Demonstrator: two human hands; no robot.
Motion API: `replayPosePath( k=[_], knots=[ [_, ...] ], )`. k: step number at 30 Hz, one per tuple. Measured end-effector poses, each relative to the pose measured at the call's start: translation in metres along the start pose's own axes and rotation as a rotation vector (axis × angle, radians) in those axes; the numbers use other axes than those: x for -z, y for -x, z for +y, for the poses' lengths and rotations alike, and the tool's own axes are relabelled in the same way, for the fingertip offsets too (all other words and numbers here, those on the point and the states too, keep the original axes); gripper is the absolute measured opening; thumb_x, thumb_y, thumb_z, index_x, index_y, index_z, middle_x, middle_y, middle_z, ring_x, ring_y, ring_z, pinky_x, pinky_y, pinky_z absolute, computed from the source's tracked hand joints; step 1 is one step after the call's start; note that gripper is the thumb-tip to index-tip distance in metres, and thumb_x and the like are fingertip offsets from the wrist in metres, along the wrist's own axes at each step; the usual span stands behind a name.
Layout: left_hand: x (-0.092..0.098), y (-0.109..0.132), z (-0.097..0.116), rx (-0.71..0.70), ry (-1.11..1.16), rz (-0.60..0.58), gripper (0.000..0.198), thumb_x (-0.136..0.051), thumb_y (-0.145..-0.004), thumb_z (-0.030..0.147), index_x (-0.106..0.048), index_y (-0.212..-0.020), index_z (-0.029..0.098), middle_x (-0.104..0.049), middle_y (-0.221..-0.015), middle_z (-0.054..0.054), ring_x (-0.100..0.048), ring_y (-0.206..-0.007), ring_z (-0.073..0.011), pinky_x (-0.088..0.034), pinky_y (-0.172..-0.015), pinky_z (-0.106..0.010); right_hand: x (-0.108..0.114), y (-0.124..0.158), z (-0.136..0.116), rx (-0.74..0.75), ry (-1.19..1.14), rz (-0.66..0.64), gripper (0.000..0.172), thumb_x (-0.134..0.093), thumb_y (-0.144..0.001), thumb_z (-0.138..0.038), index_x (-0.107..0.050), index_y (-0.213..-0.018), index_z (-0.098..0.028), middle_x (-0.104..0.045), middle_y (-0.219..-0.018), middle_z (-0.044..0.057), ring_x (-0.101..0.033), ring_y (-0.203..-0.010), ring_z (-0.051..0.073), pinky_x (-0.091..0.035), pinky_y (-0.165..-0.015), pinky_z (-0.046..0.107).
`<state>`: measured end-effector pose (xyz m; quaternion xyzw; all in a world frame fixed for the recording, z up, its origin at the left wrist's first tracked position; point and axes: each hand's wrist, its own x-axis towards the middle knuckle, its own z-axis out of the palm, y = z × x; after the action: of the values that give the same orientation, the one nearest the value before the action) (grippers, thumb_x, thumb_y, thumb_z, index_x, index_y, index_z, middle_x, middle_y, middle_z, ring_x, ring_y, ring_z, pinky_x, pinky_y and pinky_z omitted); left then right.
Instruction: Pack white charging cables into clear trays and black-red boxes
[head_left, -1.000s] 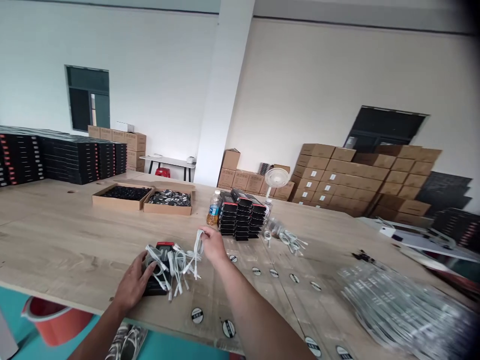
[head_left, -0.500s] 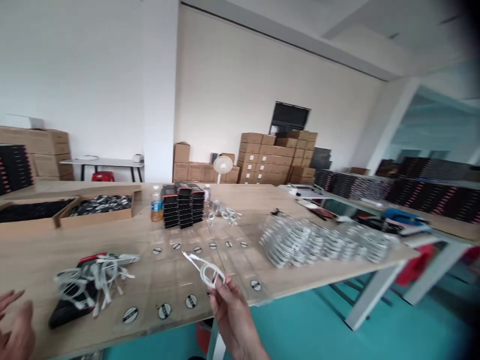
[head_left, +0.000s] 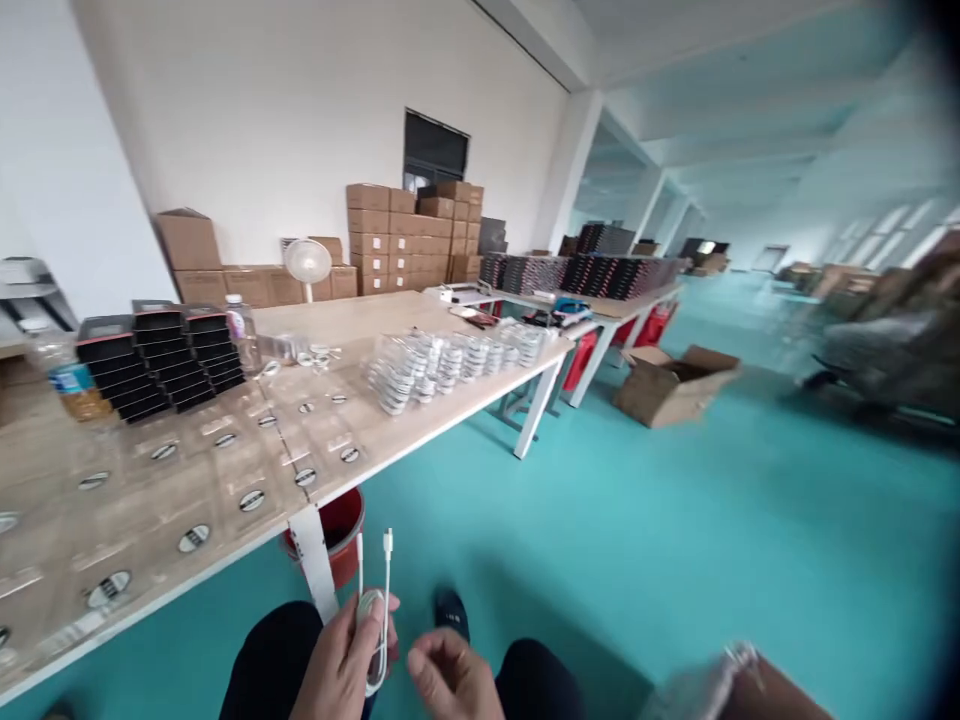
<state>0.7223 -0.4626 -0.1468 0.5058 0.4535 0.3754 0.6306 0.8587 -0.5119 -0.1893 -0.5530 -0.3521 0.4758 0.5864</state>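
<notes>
A coiled white cable (head_left: 373, 640) is in my left hand (head_left: 337, 665), low in the view above my lap. The thumb presses on the coil, and the two cable ends stick upward, one showing a connector plug. Just to the right, my right hand (head_left: 457, 680) is apart from the cable, its fingers loosely bent with nothing seen in them. On the table (head_left: 360, 455) to the left lie clear plastic bags (head_left: 247, 470) in rows, each with an oval black-and-white label. Farther back are stacked bagged white cables (head_left: 450, 365).
Black boxes (head_left: 169, 360) are stacked beside a bottle (head_left: 75, 385) on the table. A red bin (head_left: 345, 535) stands below the table edge. An open carton (head_left: 667, 385) is on the green floor, and another carton (head_left: 772, 690) with plastic is at the lower right.
The view has swung right. The white cable has passed from my right hand to my left, and both hands are now close together over my lap, off the table.
</notes>
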Motion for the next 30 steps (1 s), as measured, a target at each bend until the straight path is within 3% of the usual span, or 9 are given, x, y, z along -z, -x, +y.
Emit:
replayPosePath(
  k=[4, 6, 8, 11, 14, 17, 23, 26, 30],
  knots=[
    [-0.013, 0.005, -0.02, -0.027, -0.226, -0.149, 0.044, -0.055, -0.082, 0.064, -0.066, -0.079, 0.022, -0.058, -0.061, -0.002, -0.054, -0.054, -0.0162, -0.042, -0.051, -0.025, 0.021, 0.009, -0.027, 0.029, -0.073, 0.042, 0.044, -0.074, -0.069, -0.061, -0.073, -0.086, -0.02, -0.066, -0.071, 0.002, -0.056, -0.063, 0.016, -0.047, -0.065, 0.03],
    [-0.018, 0.011, -0.03, -0.043, -0.29, -0.222, 0.042, -0.057, -0.082, 0.061, -0.064, -0.073, 0.021, -0.058, -0.058, -0.002, -0.054, -0.051, -0.0146, -0.041, -0.052, -0.024, 0.016, 0.011, -0.031, 0.014, -0.173, -0.054, 0.042, -0.072, -0.072, -0.061, -0.07, -0.081, -0.02, -0.062, -0.064, 0.0, -0.055, -0.053, 0.015, -0.046, -0.056, 0.03],
    [-0.019, 0.015, -0.036, -0.032, -0.273, -0.241, 0.04, -0.06, -0.08, 0.061, -0.065, -0.081, 0.021, -0.062, -0.06, -0.002, -0.056, -0.05, -0.0152, -0.043, -0.051, -0.025, 0.011, 0.011, -0.029, -0.008, -0.226, -0.115, 0.04, -0.071, -0.073, -0.059, -0.066, -0.071, -0.02, -0.056, -0.057, -0.003, -0.05, -0.046, 0.013, -0.041, -0.049, 0.027],
    [-0.016, 0.02, -0.043, 0.011, -0.1, -0.107, 0.052, -0.064, -0.073, 0.065, -0.06, -0.103, 0.022, -0.069, -0.071, -0.004, -0.064, -0.058, -0.0202, -0.048, -0.051, -0.028, 0.012, 0.009, -0.024, -0.003, -0.204, -0.018, 0.04, -0.073, -0.074, -0.056, -0.062, -0.064, -0.018, -0.052, -0.051, -0.004, -0.041, -0.045, 0.008, -0.032, -0.047, 0.023],
    [-0.011, 0.023, -0.051, 0.058, 0.047, 0.036, 0.057, -0.069, -0.067, 0.066, -0.054, -0.101, 0.023, -0.073, -0.085, -0.009, -0.069, -0.067, -0.0249, -0.053, -0.057, -0.033, 0.019, 0.002, -0.02, 0.004, -0.204, 0.091, 0.042, -0.074, -0.073, -0.055, -0.06, -0.06, -0.018, -0.053, -0.048, -0.004, -0.037, -0.045, 0.007, -0.028, -0.047, 0.023],
    [-0.006, 0.026, -0.062, -0.024, 0.024, 0.129, 0.053, -0.072, -0.066, 0.063, -0.055, -0.099, 0.025, -0.072, -0.101, -0.013, -0.068, -0.073, -0.0248, -0.055, -0.064, -0.034, 0.019, -0.005, -0.016, -0.038, -0.208, 0.115, 0.045, -0.075, -0.071, -0.056, -0.057, -0.056, -0.018, -0.055, -0.047, -0.002, -0.038, -0.044, 0.008, -0.029, -0.046, 0.024],
    [-0.001, 0.022, -0.077, -0.18, -0.16, 0.067, 0.026, -0.073, -0.071, 0.051, -0.07, -0.074, 0.025, -0.062, -0.07, -0.008, -0.054, -0.059, -0.0206, -0.046, -0.056, -0.028, -0.006, -0.013, -0.014, -0.113, -0.186, 0.08, 0.043, -0.078, -0.067, -0.057, -0.061, -0.057, -0.018, -0.058, -0.049, -0.001, -0.045, -0.045, 0.011, -0.037, -0.048, 0.025],
    [0.008, 0.015, -0.08, -0.013, -0.022, 0.071, 0.039, -0.067, -0.073, 0.062, -0.067, -0.068, 0.023, -0.057, -0.055, -0.004, -0.045, -0.045, -0.0154, -0.037, -0.045, -0.027, -0.008, -0.014, -0.009, -0.133, -0.174, 0.101, 0.043, -0.078, -0.065, -0.06, -0.068, -0.069, -0.018, -0.065, -0.061, 0.003, -0.054, -0.052, 0.015, -0.041, -0.049, 0.027],
    [0.017, 0.01, -0.082, 0.233, 0.426, 0.02, 0.053, -0.068, -0.068, 0.069, -0.05, -0.058, 0.02, -0.061, -0.061, -0.002, -0.04, -0.039, -0.0073, -0.025, -0.037, -0.021, 0.003, -0.013, 0.01, -0.166, -0.052, 0.172, 0.05, -0.072, -0.066, -0.067, -0.067, -0.067, -0.017, -0.053, -0.048, -0.002, -0.038, -0.041, 0.009, -0.022, -0.041, 0.024]
  ],
)
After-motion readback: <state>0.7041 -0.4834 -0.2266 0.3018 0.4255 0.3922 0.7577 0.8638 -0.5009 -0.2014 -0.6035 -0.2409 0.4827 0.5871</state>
